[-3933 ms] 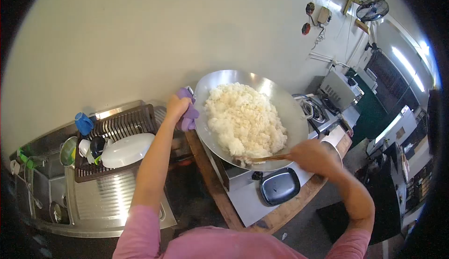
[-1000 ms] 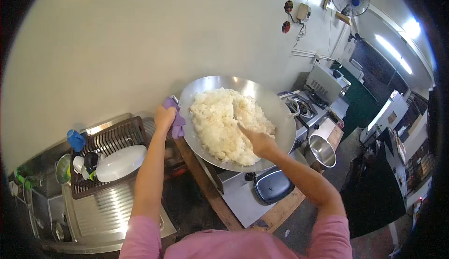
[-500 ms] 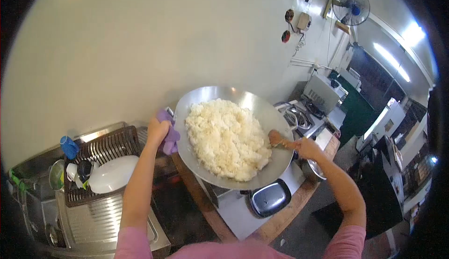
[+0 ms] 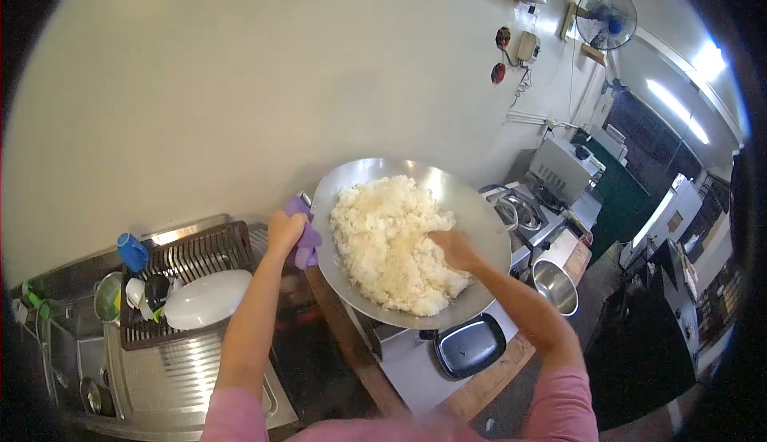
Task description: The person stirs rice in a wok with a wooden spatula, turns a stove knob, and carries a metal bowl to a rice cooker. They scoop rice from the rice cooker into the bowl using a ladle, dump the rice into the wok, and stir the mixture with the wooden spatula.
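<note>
A wide metal wok (image 4: 479, 282) holds a big mound of cooked white rice (image 4: 383, 250). At its left rim my left hand (image 4: 285, 232) is closed on a purple cloth (image 4: 307, 242) wrapped at the wok's handle, which is mostly covered. My right hand (image 4: 453, 250) is over the right side of the rice, fingers closed and a little blurred. The wooden spoon it gripped half a second ago is now hidden by the hand and the rice.
Left of me are a sink drainboard (image 4: 176, 378) and a brown dish rack (image 4: 212, 242) with a white oval dish (image 4: 209, 300). A black tray (image 4: 470, 346) lies in front of the wok; a steel pot (image 4: 554, 286) and a gas burner (image 4: 523, 212) are to the right.
My right hand has moved left and inward, from the wok's right rim to over the rice, and the spoon has dropped out of sight. My left hand keeps its hold.
</note>
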Available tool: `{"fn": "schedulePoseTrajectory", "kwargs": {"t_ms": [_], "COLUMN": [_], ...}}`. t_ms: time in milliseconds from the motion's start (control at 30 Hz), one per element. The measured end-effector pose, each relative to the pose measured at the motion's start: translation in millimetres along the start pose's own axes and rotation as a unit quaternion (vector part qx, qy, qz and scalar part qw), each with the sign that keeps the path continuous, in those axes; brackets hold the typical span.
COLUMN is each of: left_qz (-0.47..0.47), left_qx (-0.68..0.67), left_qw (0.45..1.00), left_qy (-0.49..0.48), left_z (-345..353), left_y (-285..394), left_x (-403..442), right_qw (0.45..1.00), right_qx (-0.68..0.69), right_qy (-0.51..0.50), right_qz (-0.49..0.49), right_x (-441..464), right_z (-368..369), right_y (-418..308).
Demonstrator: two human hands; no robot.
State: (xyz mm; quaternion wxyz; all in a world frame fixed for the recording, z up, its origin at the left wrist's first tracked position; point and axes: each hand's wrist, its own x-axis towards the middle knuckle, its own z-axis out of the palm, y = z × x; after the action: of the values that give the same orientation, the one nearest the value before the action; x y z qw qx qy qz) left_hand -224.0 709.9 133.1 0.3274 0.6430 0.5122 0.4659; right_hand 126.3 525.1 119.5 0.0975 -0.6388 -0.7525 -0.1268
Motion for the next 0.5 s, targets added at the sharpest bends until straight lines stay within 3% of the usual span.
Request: {"fn": "schedulePoseTrajectory", "kwargs": {"t_ms": [167,233,367,467,500], "left_qz": [-0.031,-0.036,-0.042,-0.028,-0.022], "left_qx": [0.000,-0.003,-0.024,-0.034,-0.037], "left_qw": [0.999,0.999,0.998,0.998,0.998], "left_qy": [-0.008,-0.014,-0.036,-0.034,-0.034], "left_z": [-2,-2,-9,-6,-4], "left_y": [-2,3,12,3,-3], "left_x": [1,1,-6,1,3], "right_qw": [0.973,0.955,0.950,0.915,0.915], "right_qx": [-0.140,-0.204,-0.228,-0.210,-0.149], "right_qy": [-0.152,-0.165,-0.176,-0.288,-0.312], "right_qz": [0.104,0.136,0.123,0.191,0.210], "right_x": [-14,-17,-37,-64,-74], "right_z": [-146,-179,-198,-197,-196], "right_y": [-67,-75,-50,-29,-23]}}
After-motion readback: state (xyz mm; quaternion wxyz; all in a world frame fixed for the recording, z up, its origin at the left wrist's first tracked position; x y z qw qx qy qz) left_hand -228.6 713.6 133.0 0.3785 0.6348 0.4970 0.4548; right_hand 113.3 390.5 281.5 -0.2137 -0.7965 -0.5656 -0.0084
